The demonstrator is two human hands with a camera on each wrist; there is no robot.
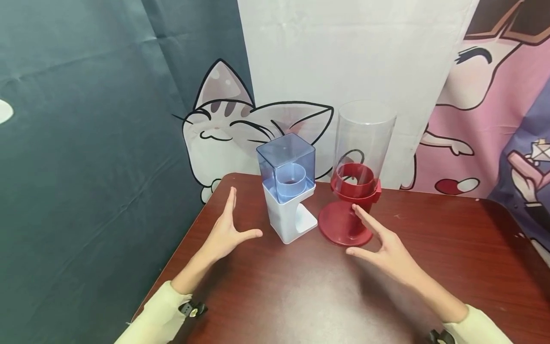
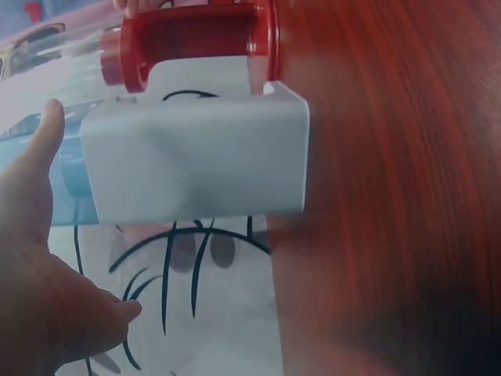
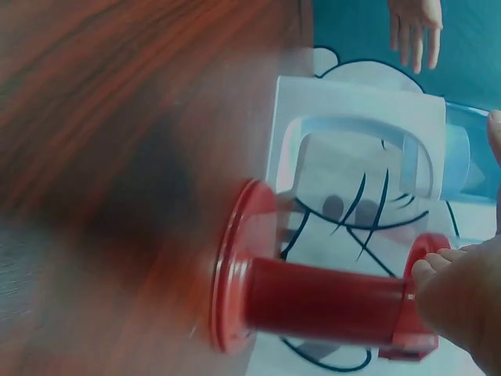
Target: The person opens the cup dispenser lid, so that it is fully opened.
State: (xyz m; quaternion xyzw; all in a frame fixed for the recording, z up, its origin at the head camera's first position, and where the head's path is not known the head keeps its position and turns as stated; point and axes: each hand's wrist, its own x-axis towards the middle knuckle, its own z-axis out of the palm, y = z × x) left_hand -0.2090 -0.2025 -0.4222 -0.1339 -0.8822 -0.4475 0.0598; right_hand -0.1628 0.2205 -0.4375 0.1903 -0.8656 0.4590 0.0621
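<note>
A white dispenser-like stand [image 1: 280, 220] with a see-through blue square top [image 1: 287, 152] stands upright near the middle of the table. Just to its right is a round-based red stand [image 1: 341, 224] carrying a tall clear cylinder [image 1: 365, 138]. My left hand [image 1: 221, 238] hovers to the left of the white stand, thumb spread from straight fingers, holding nothing. In front of the red stand, my right hand [image 1: 393, 255] is held up with thumb and fingers apart and nothing between them. The left wrist view shows the white stand's side [image 2: 196, 160] beyond my left hand [image 2: 47, 298].
The brown wooden table [image 1: 301, 296] has its back edge close behind both stands. Behind it hangs a cloth backdrop [image 1: 361, 52] with cartoon cat drawings, and a dark green cloth [image 1: 86, 167] covers the left side.
</note>
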